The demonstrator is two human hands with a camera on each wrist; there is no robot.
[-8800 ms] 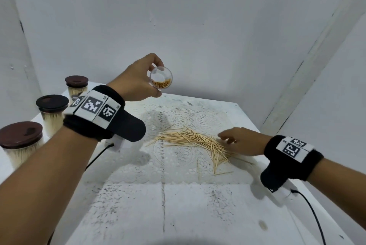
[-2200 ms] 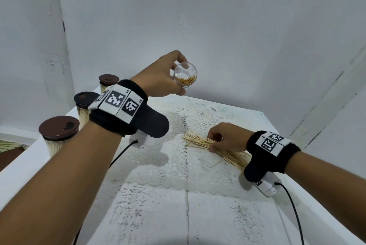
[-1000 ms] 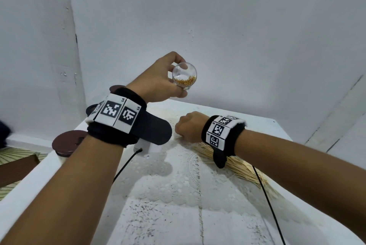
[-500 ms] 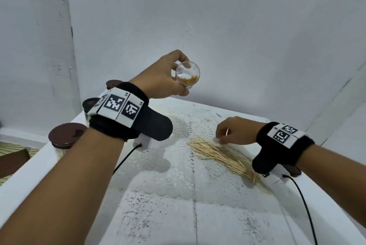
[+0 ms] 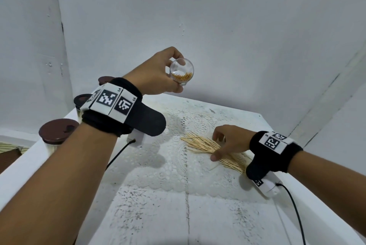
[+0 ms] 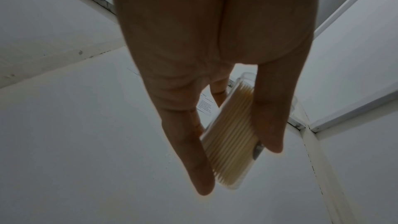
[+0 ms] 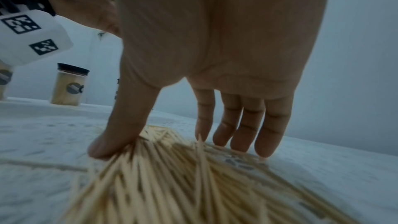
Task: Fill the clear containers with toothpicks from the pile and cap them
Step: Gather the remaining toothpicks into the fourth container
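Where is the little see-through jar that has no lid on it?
In the head view the clear jar is up in the air, gripped by the left hand, above the table's far edge, left of the toothpick pile.

A bare, improvised work corner rather than a fitted kitchen or shop — plain white walls (image 5: 237, 27) close in on two sides, scuffed and cracked along one seam. The white table (image 5: 158, 215) is worn and speckled with dark marks, and a white lace-patterned cloth (image 5: 178, 165) covers its far part. Along its left edge stand brown-capped jars (image 5: 57, 132) packed with toothpicks — small hand-packing work, domestic in feel, though which room cannot be told.
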